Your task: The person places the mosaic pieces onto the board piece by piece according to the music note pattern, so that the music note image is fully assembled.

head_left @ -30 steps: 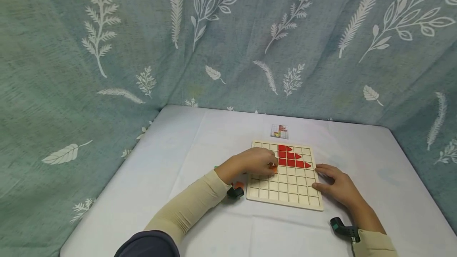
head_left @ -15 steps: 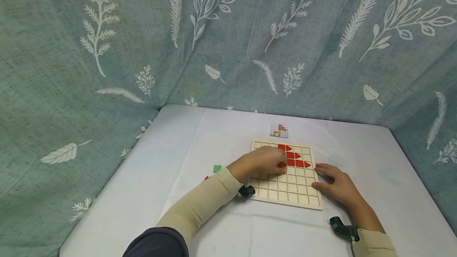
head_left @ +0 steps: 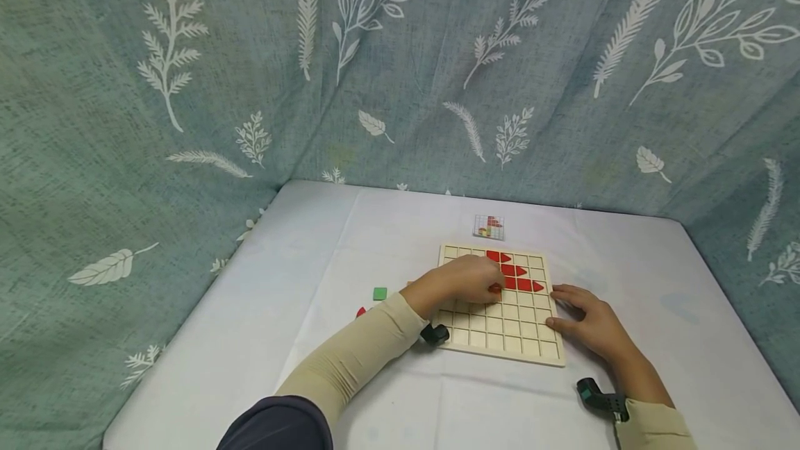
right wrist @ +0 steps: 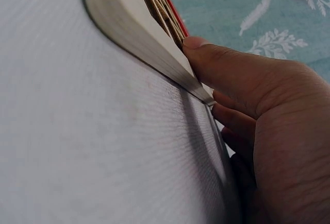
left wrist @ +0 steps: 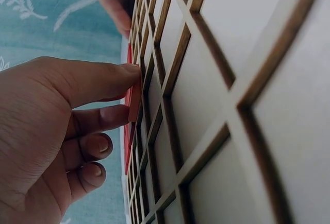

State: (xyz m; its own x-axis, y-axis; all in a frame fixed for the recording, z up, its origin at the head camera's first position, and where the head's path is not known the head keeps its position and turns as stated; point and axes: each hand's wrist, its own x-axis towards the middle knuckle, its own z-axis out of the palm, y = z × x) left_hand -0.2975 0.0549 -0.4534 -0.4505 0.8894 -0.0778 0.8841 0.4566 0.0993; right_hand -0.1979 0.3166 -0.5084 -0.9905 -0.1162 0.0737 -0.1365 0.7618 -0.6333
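Observation:
Near the centre of the head view lies a wooden grid board (head_left: 525, 346) with square recesses. Red tiles (head_left: 525, 285) fill parts of its far rows, each row ending in a point toward the right. Over the board, my left hand (head_left: 465, 280) pinches a small orange tile (left wrist: 135, 98) between thumb and fingertips, close against the grid beside the lowest red row; the hand hides part of that row. My right hand (head_left: 587, 318) rests at the board's right edge, fingers spread apart, the thumb (right wrist: 206, 54) touching the rim.
A small card (head_left: 489, 227) with a coloured grid pattern lies beyond the board. Left of the board are a green square tile (head_left: 380, 294) and a red piece (head_left: 360, 312), with other pieces hidden behind the left sleeve (head_left: 356, 342). A white cloth covers the table (head_left: 350, 228).
My left hand has moved to the right across the board with the orange tile, then stayed about there. The green tile has come into view behind the arm. My right hand has not moved.

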